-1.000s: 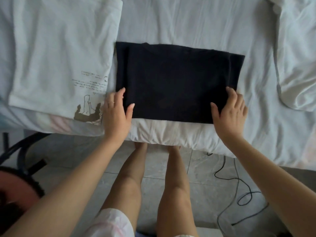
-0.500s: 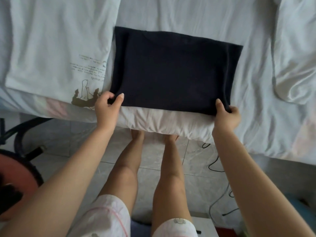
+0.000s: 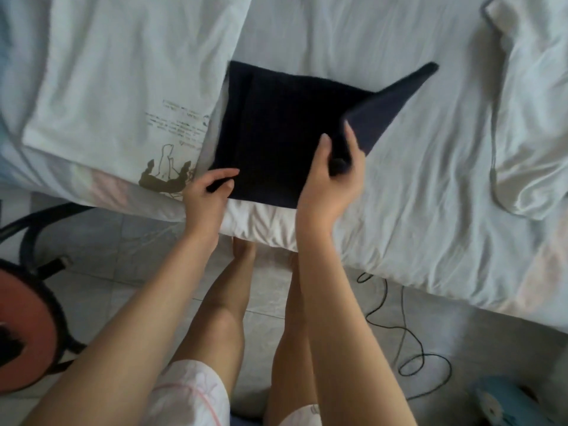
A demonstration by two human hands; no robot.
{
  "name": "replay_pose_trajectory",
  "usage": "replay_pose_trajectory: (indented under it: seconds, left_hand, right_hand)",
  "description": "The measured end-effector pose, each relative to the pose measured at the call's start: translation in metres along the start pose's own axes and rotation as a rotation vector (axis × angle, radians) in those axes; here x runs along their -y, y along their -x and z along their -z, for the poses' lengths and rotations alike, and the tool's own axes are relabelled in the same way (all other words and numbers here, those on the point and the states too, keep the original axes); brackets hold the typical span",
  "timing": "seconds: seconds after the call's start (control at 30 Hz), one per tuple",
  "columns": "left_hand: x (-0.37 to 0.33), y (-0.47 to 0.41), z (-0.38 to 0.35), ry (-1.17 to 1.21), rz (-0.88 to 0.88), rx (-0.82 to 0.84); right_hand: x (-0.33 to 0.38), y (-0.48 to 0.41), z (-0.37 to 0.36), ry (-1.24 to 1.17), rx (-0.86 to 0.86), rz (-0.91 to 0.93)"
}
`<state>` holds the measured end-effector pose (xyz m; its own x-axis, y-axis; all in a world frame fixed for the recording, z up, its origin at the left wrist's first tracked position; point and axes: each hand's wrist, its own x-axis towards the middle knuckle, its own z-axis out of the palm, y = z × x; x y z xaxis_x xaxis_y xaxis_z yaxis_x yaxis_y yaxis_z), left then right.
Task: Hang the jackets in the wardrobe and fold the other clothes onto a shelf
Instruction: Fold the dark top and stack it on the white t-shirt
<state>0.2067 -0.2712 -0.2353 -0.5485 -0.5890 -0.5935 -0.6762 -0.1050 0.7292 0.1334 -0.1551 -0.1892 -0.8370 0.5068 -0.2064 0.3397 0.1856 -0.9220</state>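
Observation:
A dark navy garment (image 3: 276,124), folded into a rectangle, lies on the white bed near its front edge. My left hand (image 3: 207,195) pinches its near left corner. My right hand (image 3: 332,179) grips the near right corner, lifted and carried leftward over the middle, so the right part stands up as a triangular flap. Left of it lies a folded white T-shirt (image 3: 123,87) with a dark print at its lower right corner.
The white bed sheet (image 3: 430,179) is rumpled, with a bunched white cloth (image 3: 534,118) at the right. On the tiled floor are a black cable (image 3: 408,333), a red round stool (image 3: 21,339) at the left and a blue object (image 3: 504,407) at the bottom right.
My right hand has lifted the garment's right corner and swung it left over the middle. My left hand keeps pinching the left corner.

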Motion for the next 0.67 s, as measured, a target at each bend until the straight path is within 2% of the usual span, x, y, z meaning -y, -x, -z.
replay_pose_trajectory:
  seconds: [0.07, 0.13, 0.17, 0.2, 0.33, 0.4, 0.5, 0.6, 0.67]
  left_hand:
    - [-0.006, -0.002, -0.002, 0.081, 0.109, 0.005]
    - [-0.013, -0.004, -0.003, 0.261, 0.262, -0.018]
    - [-0.015, -0.005, -0.002, 0.330, 0.308, -0.023]
    - [-0.013, -0.009, -0.001, 0.329, 0.318, -0.013]
    - [-0.010, -0.018, -0.004, 0.016, 0.206, 0.000]
    - [-0.008, -0.016, -0.005, 0.004, 0.158, -0.018]
    - [-0.004, -0.007, -0.006, 0.027, 0.122, -0.063]
    - [0.014, -0.007, 0.005, 0.018, 0.118, -0.126]
    - [0.020, -0.008, 0.009, -0.015, 0.094, -0.080]
  right_hand:
    - [-0.012, 0.015, -0.022, 0.329, 0.340, 0.237]
    - [-0.034, 0.029, -0.031, 0.760, 0.744, 0.360]
    - [-0.045, 0.033, -0.029, 0.864, 0.865, 0.392]
    - [-0.051, 0.036, -0.027, 0.868, 0.909, 0.401]
    - [-0.054, 0.024, -0.005, 0.587, 0.794, 0.328]
    - [-0.055, 0.018, 0.008, 0.570, 0.711, 0.333]
    - [-0.057, 0.004, 0.023, 0.583, 0.510, 0.229]
    - [-0.052, -0.014, 0.022, 0.526, 0.456, -0.090]
    - [-0.045, -0.026, 0.018, 0.407, 0.434, -0.336]
